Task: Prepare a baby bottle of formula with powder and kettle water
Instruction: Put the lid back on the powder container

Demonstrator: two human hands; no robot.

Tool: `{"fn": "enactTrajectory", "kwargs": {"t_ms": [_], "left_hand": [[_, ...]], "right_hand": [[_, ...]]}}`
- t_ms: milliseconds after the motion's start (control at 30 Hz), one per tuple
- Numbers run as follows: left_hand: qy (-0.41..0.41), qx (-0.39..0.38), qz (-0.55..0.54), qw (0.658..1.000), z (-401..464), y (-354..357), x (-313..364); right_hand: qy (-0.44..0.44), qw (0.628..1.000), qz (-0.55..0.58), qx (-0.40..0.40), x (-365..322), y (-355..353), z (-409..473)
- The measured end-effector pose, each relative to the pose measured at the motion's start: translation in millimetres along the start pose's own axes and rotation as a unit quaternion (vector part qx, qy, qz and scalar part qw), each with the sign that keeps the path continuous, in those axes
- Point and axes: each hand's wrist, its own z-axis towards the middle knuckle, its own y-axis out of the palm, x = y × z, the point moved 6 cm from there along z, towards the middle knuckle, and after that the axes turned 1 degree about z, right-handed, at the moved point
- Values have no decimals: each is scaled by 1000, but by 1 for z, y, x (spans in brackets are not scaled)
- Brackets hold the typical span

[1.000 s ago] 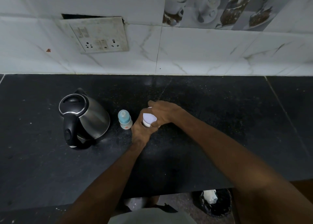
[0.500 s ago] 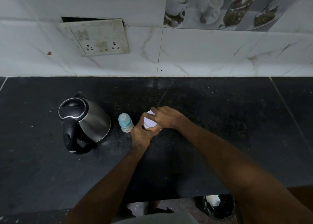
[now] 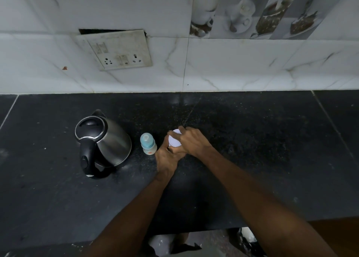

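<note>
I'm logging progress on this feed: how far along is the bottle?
Early. Done: the kettle, lid shut, and the baby bottle stand side by side on the counter. In hand: the left hand holds a container's body while the right hand has its grip on the white lid. Left: the bottle's teat is on, so powder and water apparently remain.

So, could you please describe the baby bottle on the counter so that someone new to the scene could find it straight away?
Start at the steel kettle on the left of the dark counter. Just to its right stands the baby bottle, upright, between the kettle and the left hand. It is the small one with a pale blue top, a whitish body and an orange mark.
</note>
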Motion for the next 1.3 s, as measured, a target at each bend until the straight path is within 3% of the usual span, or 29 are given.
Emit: {"fn": "enactTrajectory", "kwargs": {"t_ms": [333, 533, 633, 767, 933, 1100, 1300], "left_hand": [[-9, -64, 40, 997, -11, 0, 17], [-79, -69, 104, 989, -25, -12, 6], [-61, -75, 116, 989, -35, -17, 12], [-52, -80, 131, 987, -44, -25, 20], [-14, -65, 150, 987, -54, -44, 36], [17, -35, 184, 982, -60, -77, 45], [0, -40, 179, 983, -71, -106, 14]], "right_hand": [[50, 998, 29, -29, 2, -8, -13], [104, 994, -6, 26, 5, -19, -35], [127, 990, 42, 33, 3, -23, -42], [133, 989, 58, -26, -11, -10, -54], [166, 984, 25, 51, -27, -26, -65], [183, 981, 44, 37, -43, -12, -66], [212, 975, 43, 48, -38, 1, -57]]}}
